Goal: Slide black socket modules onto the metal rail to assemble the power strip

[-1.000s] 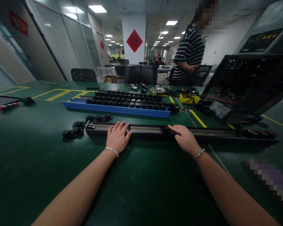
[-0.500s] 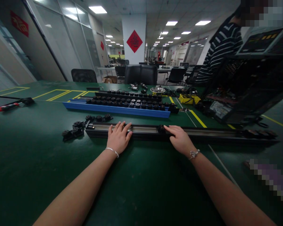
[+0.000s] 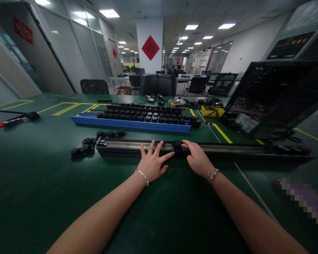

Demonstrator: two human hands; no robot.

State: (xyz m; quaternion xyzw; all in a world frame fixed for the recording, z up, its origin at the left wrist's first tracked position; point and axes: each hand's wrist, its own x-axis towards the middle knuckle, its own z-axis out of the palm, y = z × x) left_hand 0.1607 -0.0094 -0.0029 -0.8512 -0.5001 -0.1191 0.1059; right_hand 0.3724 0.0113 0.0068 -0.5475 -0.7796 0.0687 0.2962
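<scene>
I have the left hand (image 3: 153, 165) splayed, empty, over the black track (image 3: 228, 151), the right hand (image 3: 199, 159) bent against its mid-length module (image 3: 177, 145); I can't tell whether those fingers (image 3: 188, 145) grip. A blue rail (image 3: 129, 125) lies on the far side.

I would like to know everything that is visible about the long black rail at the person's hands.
The rail is long, straight and dark, with shiny, metal-looking strips along its channel. It lies flat on the green table, crosswise before the person. The left hand spreads over it, fingertips seeming to rest on it. The right hand has its fingertips at a small black piece sitting on the rail. More dark pieces are at its right end, their details unclear.
</scene>
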